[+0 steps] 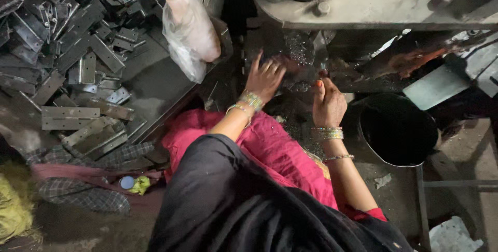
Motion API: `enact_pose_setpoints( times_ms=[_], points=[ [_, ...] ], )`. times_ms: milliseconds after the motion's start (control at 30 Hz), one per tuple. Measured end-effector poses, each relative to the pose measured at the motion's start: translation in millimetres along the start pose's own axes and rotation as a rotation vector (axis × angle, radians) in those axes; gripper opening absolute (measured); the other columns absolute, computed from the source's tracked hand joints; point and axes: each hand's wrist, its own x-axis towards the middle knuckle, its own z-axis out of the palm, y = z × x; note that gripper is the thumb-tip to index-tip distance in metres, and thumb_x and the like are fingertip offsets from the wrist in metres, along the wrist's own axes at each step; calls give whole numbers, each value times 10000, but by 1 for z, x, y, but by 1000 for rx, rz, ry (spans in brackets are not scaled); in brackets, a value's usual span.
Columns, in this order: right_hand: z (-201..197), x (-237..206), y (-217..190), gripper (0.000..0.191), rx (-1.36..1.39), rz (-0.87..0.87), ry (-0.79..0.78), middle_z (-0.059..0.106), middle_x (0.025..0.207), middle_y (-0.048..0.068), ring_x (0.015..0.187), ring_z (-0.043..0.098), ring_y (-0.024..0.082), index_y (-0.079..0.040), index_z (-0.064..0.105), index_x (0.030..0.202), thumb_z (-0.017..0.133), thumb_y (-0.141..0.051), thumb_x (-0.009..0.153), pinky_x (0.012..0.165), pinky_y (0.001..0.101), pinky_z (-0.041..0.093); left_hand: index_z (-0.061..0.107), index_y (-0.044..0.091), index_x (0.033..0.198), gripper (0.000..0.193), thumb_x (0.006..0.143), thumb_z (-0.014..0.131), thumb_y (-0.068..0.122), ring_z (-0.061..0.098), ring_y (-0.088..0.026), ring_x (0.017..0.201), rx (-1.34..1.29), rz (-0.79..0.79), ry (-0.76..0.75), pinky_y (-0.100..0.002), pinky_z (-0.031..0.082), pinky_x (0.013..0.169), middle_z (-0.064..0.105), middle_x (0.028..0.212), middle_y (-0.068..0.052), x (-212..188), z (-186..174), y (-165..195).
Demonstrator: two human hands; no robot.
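Far to the left of our left hand we see a heap of flat grey metal hinges (78, 60). A clear plastic bag (189, 36) hangs nearer it. A black bucket (397, 130) sits just right of our right hand.

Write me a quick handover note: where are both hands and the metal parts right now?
Left hand: open, fingers spread, flat on the dark machine bed under the press.
Right hand: loosely closed beside it; whether it holds a part is unclear.
Hinges: large pile on the tray to the left, some lying flat near its edge.
Black tub: right of the right hand, contents not visible.
Plastic bag: beside the pile.
Done versus left: cannot tell from this view.
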Motion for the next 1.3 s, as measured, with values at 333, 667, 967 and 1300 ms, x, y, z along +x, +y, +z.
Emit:
enact_pose_setpoints(
  times_ms=[333, 667, 967, 1300],
  points=[
    [1, -5, 5, 522, -96, -30, -33, 659, 750, 199, 721, 645, 447, -103, 676, 912, 405, -505, 1105, 605, 543, 480, 750, 119, 1127, 244, 988, 594, 247, 579, -374, 1292, -164, -634, -275, -620, 443, 1040, 655, 1351, -138, 41, 58, 36],
    [21, 4, 20, 695, -319, 80, -257, 695, 775, 250, 745, 683, 465, -44, 682, 790, 429, -629, 1067, 653, 556, 524, 473, 234, 1495, 547, 1038, 381, 520, 157, -309, 1560, 111, -314, -552, -657, -96, 1194, 238, 1652, -102, -2, 39, 31],
    [68, -97, 112, 728, -383, 242, -704, 713, 842, 242, 849, 724, 421, -32, 749, 879, 411, -651, 1061, 782, 506, 580, 700, 105, 1321, 403, 1001, 502, 245, 331, -292, 1503, 156, -381, -379, -690, -75, 1190, 441, 1595, -89, 8, 25, 28],
    [53, -47, 109, 530, -569, -120, -554, 730, 867, 194, 763, 715, 382, -86, 710, 1126, 439, -540, 1082, 635, 487, 563, 710, 96, 1293, 433, 946, 548, 298, 317, -348, 1518, 268, -254, -456, -668, -66, 1165, 502, 1549, -169, 26, 23, 23]
  ],
)
